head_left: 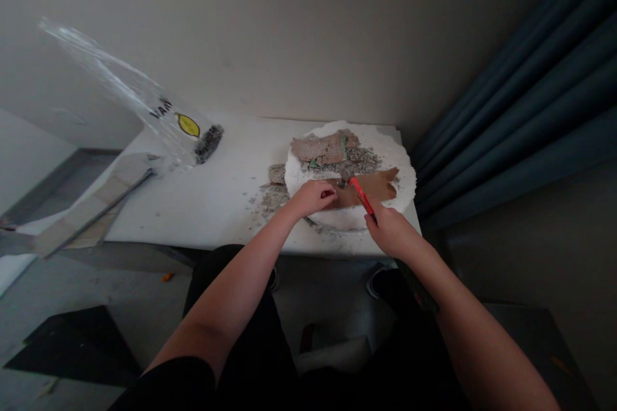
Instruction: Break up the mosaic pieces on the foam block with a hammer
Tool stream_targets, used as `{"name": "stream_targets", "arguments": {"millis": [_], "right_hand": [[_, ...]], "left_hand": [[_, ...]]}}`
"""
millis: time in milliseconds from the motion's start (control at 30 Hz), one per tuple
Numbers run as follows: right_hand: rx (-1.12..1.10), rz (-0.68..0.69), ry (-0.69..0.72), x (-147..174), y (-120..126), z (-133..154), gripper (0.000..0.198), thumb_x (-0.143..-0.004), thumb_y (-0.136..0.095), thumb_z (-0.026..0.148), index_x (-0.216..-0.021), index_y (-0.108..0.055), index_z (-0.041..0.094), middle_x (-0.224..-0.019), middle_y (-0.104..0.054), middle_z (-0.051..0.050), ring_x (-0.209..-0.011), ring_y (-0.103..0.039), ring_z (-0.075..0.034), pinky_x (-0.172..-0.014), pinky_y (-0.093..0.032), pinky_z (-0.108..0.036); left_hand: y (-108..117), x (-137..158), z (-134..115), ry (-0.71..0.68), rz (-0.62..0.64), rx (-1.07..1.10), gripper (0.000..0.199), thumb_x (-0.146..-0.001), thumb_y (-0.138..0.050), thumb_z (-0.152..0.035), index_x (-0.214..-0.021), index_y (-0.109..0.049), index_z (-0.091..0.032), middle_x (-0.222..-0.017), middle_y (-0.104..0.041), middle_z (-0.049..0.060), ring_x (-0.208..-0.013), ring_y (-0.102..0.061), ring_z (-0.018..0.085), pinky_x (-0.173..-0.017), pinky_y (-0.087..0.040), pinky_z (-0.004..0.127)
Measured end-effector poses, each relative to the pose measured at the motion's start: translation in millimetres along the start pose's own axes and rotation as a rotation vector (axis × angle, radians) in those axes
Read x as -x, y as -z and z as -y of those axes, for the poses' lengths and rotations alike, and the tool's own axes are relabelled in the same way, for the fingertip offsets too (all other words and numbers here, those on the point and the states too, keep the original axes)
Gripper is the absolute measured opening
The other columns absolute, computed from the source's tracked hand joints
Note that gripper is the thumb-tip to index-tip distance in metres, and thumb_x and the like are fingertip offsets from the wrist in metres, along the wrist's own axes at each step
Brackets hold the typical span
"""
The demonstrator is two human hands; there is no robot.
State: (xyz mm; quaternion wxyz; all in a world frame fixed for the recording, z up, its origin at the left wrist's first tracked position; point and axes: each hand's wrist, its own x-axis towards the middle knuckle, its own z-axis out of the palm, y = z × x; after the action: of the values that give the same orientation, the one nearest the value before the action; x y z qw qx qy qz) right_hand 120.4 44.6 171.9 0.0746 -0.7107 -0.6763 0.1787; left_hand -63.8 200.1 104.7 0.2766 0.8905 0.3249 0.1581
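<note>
My right hand (393,231) is wrapped round the handle of a red and black hammer (360,196). Its grey head rests at or just above the grey rubble and a strip of brown cardboard (373,187). At the left end of that strip my left hand (314,198) is closed, its fingertips curled together; whatever they pinch is too small to make out. Beneath lies a round, rough-edged white slab or sheet (405,164). Behind the hands, a torn, dusty brown piece (321,149) lies beside crushed grey bits (361,159).
A white table (193,205) stands against the wall, with grey crumbs (270,202) scattered left of the slab. A clear plastic bag (164,119) with dark contents stands at the left. Near it are a flattened tan strip (91,209) and a thin dark rod (103,212). A blue curtain (520,90) hangs right.
</note>
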Motion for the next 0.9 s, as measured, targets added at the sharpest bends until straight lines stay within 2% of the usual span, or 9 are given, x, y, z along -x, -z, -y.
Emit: {"name": "stream_targets", "arguments": {"millis": [100, 267, 500, 900], "right_hand": [[0.004, -0.003, 0.002, 0.8, 0.4, -0.2, 0.048, -0.098, -0.040, 0.023, -0.145, -0.043, 0.011, -0.105, -0.074, -0.017, -0.093, -0.069, -0.029, -0.078, -0.044, -0.033], [0.020, 0.005, 0.006, 1.9, 2.1, 0.9, 0.048, -0.099, -0.040, 0.023, -0.145, -0.042, 0.010, -0.104, -0.073, -0.018, -0.091, -0.069, -0.029, -0.077, -0.044, -0.033], [0.015, 0.001, 0.003, 1.1, 1.7, 0.4, 0.051, -0.098, -0.040, 0.023, -0.148, -0.039, 0.011, -0.105, -0.073, -0.017, -0.092, -0.068, -0.029, -0.077, -0.045, -0.033], [0.005, 0.002, 0.014, 1.7, 2.4, 1.0, 0.047, -0.098, -0.040, 0.023, -0.143, -0.044, 0.011, -0.103, -0.073, -0.017, -0.090, -0.068, -0.029, -0.075, -0.044, -0.033]], "left_hand": [[-0.9, 1.2, 9.5, 0.073, -0.061, 0.073, 0.029, -0.089, -0.055, -0.041, -0.085, -0.073, -0.019, -0.075, -0.069, 0.002, -0.070, -0.058, 0.014, -0.067, -0.040, 0.028], [-0.2, 2.1, 13.0, 0.136, -0.076, 0.102, 0.027, -0.088, -0.058, -0.040, -0.083, -0.074, -0.019, -0.077, -0.069, 0.002, -0.073, -0.059, 0.014, -0.067, -0.040, 0.028], [0.1, 0.6, 6.8, 0.128, -0.065, 0.105, 0.027, -0.087, -0.060, -0.038, -0.073, -0.071, -0.018, -0.071, -0.067, 0.001, -0.070, -0.056, 0.014, -0.066, -0.039, 0.028], [-2.6, -0.3, 10.7, 0.124, -0.052, 0.079, 0.028, -0.088, -0.059, -0.040, -0.074, -0.071, -0.019, -0.072, -0.067, 0.001, -0.070, -0.055, 0.014, -0.066, -0.039, 0.028]]}}
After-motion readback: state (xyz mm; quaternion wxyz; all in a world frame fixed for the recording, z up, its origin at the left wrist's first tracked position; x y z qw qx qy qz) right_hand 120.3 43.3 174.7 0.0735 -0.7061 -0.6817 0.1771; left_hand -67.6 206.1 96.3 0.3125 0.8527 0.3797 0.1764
